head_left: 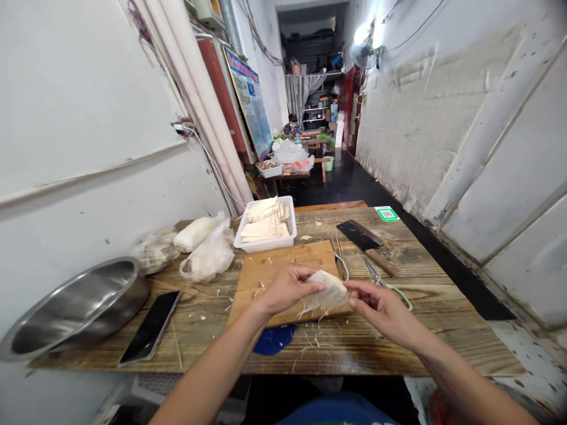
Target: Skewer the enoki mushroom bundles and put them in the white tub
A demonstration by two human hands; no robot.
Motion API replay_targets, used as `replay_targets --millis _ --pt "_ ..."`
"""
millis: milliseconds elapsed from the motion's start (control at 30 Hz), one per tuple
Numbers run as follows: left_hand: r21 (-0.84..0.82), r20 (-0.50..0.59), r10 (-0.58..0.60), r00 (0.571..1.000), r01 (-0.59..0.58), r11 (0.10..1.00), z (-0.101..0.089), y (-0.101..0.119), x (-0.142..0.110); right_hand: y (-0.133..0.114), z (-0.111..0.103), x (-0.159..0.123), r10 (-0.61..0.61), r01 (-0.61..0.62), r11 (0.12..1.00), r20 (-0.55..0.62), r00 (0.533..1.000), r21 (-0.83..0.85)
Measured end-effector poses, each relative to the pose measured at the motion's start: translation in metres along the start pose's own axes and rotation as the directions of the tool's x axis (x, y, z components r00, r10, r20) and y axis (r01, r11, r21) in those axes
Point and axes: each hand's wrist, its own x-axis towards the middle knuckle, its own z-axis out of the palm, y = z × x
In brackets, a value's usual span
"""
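Over the right part of a wooden cutting board (266,277), a pale, flat bunch of enoki mushrooms (326,284) is held up, fine white strands hanging from its lower edge. My left hand (290,288) grips its left side between thumb and fingers. At the right end, the thumb and fingertips of my right hand (376,304) pinch its edge; whether they also hold a thin stick there, I cannot tell. Loose white strands lie on the board and table. Beyond the board stands a white plastic tray (293,227) with skewered pale bunches (266,221).
Right of the board lie a cleaver (358,234), scissors (401,295) and thin sticks (340,251). To the left are plastic bags (210,254), a phone (150,327) and a steel basin (80,307). A person (292,127) sits far back at another table.
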Motion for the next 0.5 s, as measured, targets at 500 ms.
replay_targets --millis 500 --pt "-0.020 0.050 -0.086 0.995 0.088 0.996 0.001 0.004 -0.002 -0.006 -0.004 -0.002 -0.056 0.063 0.994 0.078 0.995 -0.089"
